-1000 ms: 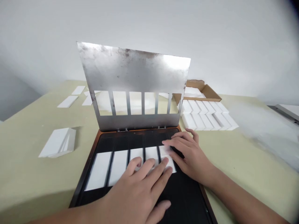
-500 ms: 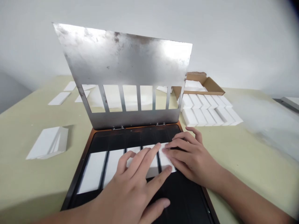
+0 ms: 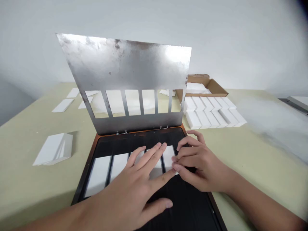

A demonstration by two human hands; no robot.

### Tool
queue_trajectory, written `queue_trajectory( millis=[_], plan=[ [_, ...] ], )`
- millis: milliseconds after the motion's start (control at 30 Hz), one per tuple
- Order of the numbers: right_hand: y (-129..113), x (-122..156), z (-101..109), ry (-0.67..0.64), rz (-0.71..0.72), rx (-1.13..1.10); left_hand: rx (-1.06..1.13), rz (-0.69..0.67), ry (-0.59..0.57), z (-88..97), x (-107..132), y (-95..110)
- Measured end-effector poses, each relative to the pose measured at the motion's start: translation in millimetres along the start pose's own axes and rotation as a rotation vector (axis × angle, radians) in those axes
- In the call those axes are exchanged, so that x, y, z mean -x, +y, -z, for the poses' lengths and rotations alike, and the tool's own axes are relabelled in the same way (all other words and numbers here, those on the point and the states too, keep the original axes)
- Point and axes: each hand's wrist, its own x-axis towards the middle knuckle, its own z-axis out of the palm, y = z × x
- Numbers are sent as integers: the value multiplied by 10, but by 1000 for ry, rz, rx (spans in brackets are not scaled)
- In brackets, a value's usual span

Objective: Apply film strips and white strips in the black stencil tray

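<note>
A black tray [image 3: 190,205] in an orange-brown frame lies before me, with several white rectangular cards [image 3: 99,173] side by side in it. My left hand [image 3: 144,183] spreads palm down over the middle cards, its fingertips reaching the rightmost white card [image 3: 168,154]. My right hand [image 3: 196,158] has its thumb and fingers drawn together at that card's right edge, touching it. The index fingertip of my left hand meets the right thumb there. Parts of the middle cards are hidden under my left hand. A hinged metal plate [image 3: 134,70] with rectangular windows stands raised behind the tray.
On the left of the table lies a small stack of white cards [image 3: 51,147]. Loose white pieces [image 3: 63,105] lie farther back. Rows of white blocks [image 3: 211,112] sit at the right rear, before an open cardboard box [image 3: 218,88]. A wall rises behind.
My right hand's fingers have curled closer together at the rightmost card's edge. My left index fingertip has shifted to meet the right thumb. The view has shifted slightly.
</note>
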Motion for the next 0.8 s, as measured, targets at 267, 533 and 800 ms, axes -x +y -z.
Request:
queue_trajectory(
  millis=[267,533,800],
  plan=[
    [46,-12,-46,126,0,42,-25,-109,70,-31,-7,3],
    [-63,-5,-53,83,56,87,-54,-99,40,147,23,96],
    [-396,364,-214,-202,123,479,-393,214,102,286,1249,-250]
  ],
)
